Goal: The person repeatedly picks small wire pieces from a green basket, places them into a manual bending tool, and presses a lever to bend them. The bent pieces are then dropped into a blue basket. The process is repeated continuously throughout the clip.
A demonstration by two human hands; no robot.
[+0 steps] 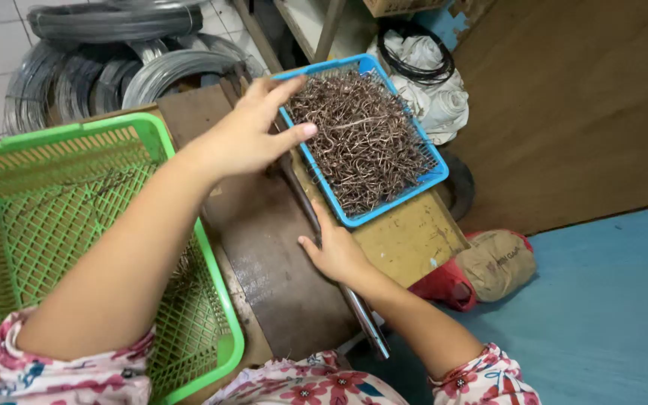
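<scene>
My left hand (253, 127) hovers with fingers spread at the near left rim of a blue plastic basket (435, 177); it holds nothing that I can see. The basket is heaped with bent brown wire hooks (361, 139). My right hand (337, 251) rests flat on a dark metal plate (271, 255), its fingers against a long metal rod (361, 315) that runs along the plate's right edge.
A green plastic basket (211, 262) sits at the left, with a few thin wires inside. Coils of grey wire (106, 67) lie at the back left. A yellowish wooden bench top (414, 240), white sacks (436, 90) and a red-and-tan bag (489, 266) are on the right.
</scene>
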